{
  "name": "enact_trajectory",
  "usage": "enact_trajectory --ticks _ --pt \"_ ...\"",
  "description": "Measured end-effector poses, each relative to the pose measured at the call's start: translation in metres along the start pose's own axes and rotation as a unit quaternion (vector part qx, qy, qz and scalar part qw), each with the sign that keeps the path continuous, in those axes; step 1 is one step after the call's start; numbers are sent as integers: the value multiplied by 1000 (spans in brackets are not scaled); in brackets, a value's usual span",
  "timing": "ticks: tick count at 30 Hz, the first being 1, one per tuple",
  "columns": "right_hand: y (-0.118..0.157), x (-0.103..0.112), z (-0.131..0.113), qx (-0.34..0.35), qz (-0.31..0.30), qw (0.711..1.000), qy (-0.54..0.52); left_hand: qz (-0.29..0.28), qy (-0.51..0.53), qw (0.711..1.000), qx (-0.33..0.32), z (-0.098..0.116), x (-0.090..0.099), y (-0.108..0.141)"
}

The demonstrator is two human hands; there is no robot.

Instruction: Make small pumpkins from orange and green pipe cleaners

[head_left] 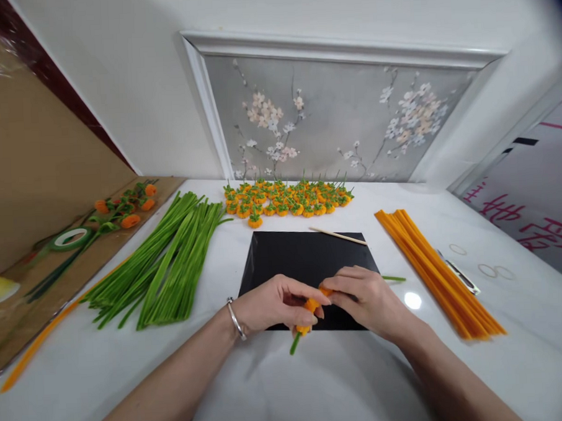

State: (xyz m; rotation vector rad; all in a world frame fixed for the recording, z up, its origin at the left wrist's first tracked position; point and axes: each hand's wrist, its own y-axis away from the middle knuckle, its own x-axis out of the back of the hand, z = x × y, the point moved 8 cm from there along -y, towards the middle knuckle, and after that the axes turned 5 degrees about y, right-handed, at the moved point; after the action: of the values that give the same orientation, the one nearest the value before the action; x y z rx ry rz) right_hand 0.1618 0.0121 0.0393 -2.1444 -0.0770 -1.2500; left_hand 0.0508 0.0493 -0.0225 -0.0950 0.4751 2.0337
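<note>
Low at the frame's centre, over a flat black rectangular board (301, 253), the left hand (276, 305) pinched a fuzzy orange bloom (312, 305) on a short green stem (295, 344); the right hand (371, 298) pinched a fuzzy orange end (327, 291) just beside it. Winding or shaping seemed in hand; the next move probably called for a steady left hold while the right drew that end snug

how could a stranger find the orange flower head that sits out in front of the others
On the white table, find the black rectangular board in the middle. Just past its far edge is a cluster of orange flower heads with green tops. The front flower head is the one standing forward of all the others, closest to the board's far left corner.
</note>
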Motion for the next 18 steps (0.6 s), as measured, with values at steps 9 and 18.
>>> enact_trajectory --ticks 9,18 --pt "8 15 23 -10 10 1000 21 -3 -8 1000 -7 3 3 3" --pt "5 6 9 50 -28 998 27 -50 -4 998 26 -2 -10 3"
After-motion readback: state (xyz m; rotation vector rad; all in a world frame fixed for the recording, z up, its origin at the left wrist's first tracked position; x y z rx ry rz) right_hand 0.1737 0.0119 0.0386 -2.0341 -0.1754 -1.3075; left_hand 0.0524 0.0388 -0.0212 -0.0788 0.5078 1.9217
